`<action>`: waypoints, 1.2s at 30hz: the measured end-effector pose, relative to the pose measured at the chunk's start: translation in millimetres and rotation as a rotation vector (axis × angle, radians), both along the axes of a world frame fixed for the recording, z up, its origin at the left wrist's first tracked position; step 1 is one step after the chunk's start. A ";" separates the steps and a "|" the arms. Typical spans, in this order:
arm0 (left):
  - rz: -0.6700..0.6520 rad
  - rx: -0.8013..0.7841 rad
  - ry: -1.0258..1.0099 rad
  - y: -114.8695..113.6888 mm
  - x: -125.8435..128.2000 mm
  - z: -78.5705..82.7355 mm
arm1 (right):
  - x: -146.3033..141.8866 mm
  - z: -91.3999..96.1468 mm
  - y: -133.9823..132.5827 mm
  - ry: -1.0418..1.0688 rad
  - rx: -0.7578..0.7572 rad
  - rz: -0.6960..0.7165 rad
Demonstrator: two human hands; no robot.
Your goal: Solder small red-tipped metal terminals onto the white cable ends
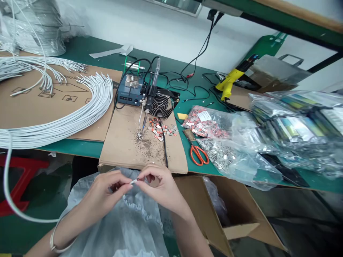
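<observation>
Close to my body, in front of the bench edge, my left hand (109,191) pinches the end of a white cable (133,181) between thumb and fingers. My right hand (159,184) is closed on the tip of that same end, where a small dark bit shows; its kind is too small to tell. The cable runs under my left forearm and loops up at the left toward a large bundle of white cables (88,119) lying on cardboard. Beyond my hands a soldering iron (154,82) stands tip down in its holder, over solder crumbs on a cardboard sheet (118,144).
Small red and metal parts (162,129) lie by a black fan (162,103) and a blue soldering station (130,94). Right of them are orange-handled scissors (198,155), bagged metal parts (221,153) and a yellow heat gun (230,82). An open carton (235,200) stands below.
</observation>
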State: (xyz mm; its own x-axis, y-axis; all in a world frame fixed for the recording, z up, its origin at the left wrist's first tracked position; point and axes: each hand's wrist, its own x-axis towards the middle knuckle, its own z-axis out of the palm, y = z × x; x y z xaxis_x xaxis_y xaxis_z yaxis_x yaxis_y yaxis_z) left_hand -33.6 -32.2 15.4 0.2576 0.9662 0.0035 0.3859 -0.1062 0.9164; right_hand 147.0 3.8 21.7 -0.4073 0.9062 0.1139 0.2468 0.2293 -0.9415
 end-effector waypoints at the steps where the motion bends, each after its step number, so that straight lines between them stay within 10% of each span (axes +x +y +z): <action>1: -0.014 0.029 0.039 1.6 0.2 0.7 | 2.1 1.2 1.7 -0.048 0.013 0.029; 15: -0.092 -0.053 0.129 21.6 15.3 6.9 | 19.5 -6.5 8.2 -0.010 -0.063 -0.049; 26: 0.097 -0.491 -0.397 37.8 26.2 4.9 | -15.4 -21.8 10.4 0.523 -0.112 -0.333; 31: 0.111 -0.469 -0.286 55.7 21.4 7.7 | 28.3 -7.9 39.5 0.206 -0.024 -0.106; 36: 0.347 -0.446 -0.181 82.8 15.9 22.4 | 91.0 6.7 96.5 -0.475 0.220 -0.284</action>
